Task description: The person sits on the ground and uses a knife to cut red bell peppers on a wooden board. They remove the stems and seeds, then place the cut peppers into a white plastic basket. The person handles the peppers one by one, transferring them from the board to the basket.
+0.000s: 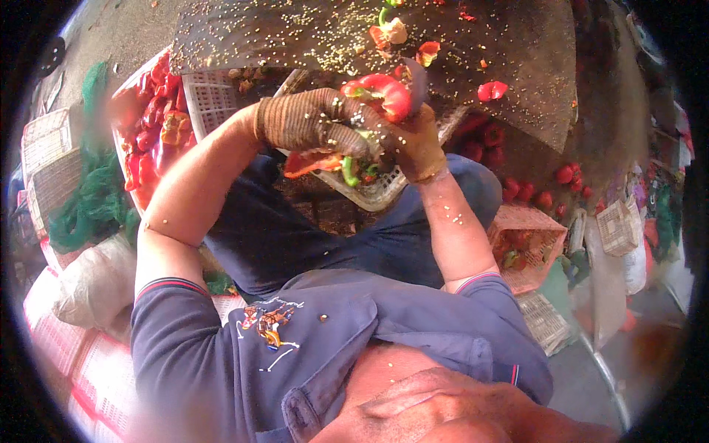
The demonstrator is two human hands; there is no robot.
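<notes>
Both my hands wear brown, dirty work gloves, dotted with pale seeds, and meet above a crate between my knees. My left hand (316,122) is curled around part of a cut red bell pepper (390,94), its fingers reaching to my right hand. My right hand (418,144) grips a knife (416,80); its dark blade rises beside the pepper, and the handle is hidden in the glove. Under my left hand is a red pepper piece (313,162) with a green stem (349,171) near it; I cannot tell whether it is held. The plastic crate (368,202) shows its front rim.
A seed-strewn dark board (249,36) lies ahead, bearing pepper scraps (492,91). Left stands a crate of red pepper pieces (158,116), near green netting (83,205). Whole red peppers (520,190) lie on the right, beyond an orange crate (529,227). Stacked crates stand far left.
</notes>
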